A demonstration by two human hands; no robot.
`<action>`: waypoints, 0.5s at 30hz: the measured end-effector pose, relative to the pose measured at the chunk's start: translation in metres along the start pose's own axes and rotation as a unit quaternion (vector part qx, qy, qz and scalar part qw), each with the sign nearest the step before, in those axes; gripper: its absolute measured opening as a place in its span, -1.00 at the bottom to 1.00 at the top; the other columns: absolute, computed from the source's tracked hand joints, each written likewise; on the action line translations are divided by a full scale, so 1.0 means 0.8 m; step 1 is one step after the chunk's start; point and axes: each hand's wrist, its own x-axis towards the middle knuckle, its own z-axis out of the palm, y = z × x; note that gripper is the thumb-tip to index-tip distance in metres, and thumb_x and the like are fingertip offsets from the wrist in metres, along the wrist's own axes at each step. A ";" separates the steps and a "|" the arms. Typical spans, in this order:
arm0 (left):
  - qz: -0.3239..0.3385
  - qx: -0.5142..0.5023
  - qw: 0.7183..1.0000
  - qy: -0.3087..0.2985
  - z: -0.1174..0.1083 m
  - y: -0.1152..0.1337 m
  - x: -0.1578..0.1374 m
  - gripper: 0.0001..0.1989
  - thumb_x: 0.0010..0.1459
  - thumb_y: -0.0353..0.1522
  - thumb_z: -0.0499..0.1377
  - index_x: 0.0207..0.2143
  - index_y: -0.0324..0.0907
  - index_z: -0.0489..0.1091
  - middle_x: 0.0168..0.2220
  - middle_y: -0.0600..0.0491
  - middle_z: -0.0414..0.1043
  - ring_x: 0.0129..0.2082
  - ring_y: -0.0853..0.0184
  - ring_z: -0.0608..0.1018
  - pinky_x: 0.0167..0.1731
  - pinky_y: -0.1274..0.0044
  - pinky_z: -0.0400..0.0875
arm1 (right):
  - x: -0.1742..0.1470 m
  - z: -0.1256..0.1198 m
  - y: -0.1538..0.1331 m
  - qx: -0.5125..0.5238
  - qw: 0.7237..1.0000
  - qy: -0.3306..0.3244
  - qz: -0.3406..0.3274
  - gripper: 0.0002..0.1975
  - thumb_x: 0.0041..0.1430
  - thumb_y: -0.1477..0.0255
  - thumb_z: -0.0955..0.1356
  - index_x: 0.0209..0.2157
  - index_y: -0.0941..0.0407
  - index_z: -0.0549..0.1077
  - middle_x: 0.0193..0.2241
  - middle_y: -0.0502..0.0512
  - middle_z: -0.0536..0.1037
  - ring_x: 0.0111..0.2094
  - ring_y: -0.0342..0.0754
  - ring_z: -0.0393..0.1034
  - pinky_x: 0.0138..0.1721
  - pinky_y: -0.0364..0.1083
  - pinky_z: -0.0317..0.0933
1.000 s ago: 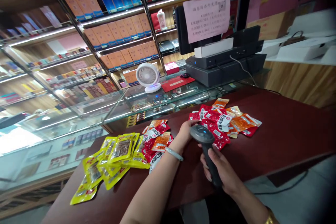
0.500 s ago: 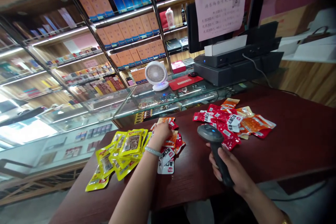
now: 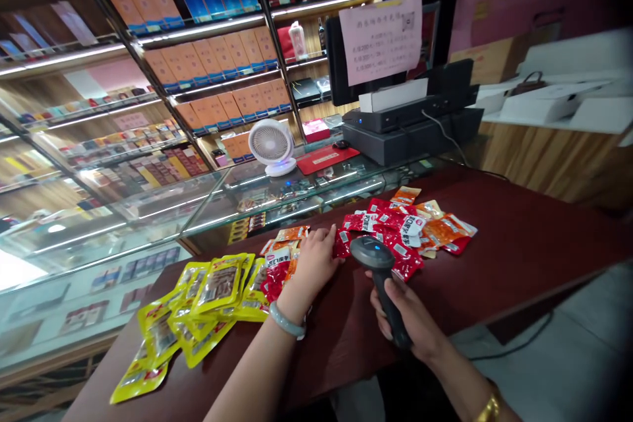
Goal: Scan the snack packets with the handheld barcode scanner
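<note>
My right hand is wrapped round the handle of a dark barcode scanner, its head facing the snack packets. My left hand, with a pale bangle at the wrist, is closed on a small red snack packet close to the scanner's head. Part of that packet is hidden by the fingers. Left of this hand lie mixed red, orange and white packets, partly under the wrist. Yellow snack bags are heaped farther left. Beyond the scanner is a pile of red and orange packets.
The dark red table adjoins a glass counter. On the counter stand a white fan, a red mat and a monitor with a pink notice. Shelves of boxes line the back.
My left hand has moved right from the middle heap towards the scanner, with a red packet now at its fingers. The right hand keeps hold of the scanner. The camera view has shifted.
</note>
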 end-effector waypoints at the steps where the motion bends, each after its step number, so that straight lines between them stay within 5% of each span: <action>1: 0.006 -0.003 1.000 0.003 -0.001 0.004 -0.001 -0.18 0.04 -0.15 0.27 0.31 -0.13 0.09 0.06 -0.10 0.36 0.05 0.10 0.36 0.05 0.35 0.22 | 0.000 0.000 0.000 -0.003 1.000 0.003 -0.004 -0.56 0.21 0.09 0.35 -0.03 0.10 0.32 -0.58 -0.15 0.34 -0.74 -0.29 0.16 -0.74 -0.26 0.09; 10: -0.018 -0.069 0.997 -0.004 0.009 0.012 0.005 -0.21 0.03 -0.18 0.26 0.29 -0.18 0.14 0.05 -0.13 0.37 0.05 0.10 0.40 0.06 0.34 0.27 | 0.000 0.000 0.001 -0.005 1.000 0.008 -0.008 -0.54 0.20 0.09 0.36 -0.03 0.10 0.30 -0.58 -0.15 0.33 -0.74 -0.30 0.13 -0.75 -0.27 0.06; 15: -0.091 -0.183 0.978 0.036 0.040 0.036 0.047 -0.50 0.15 -0.36 0.12 0.16 -0.26 0.32 -0.07 -0.18 0.45 -0.05 0.17 0.49 0.00 0.39 0.33 | 0.000 -0.001 0.002 -0.004 1.000 0.009 -0.006 -0.54 0.19 0.08 0.36 -0.03 0.09 0.29 -0.59 -0.16 0.33 -0.75 -0.29 0.15 -0.75 -0.27 0.05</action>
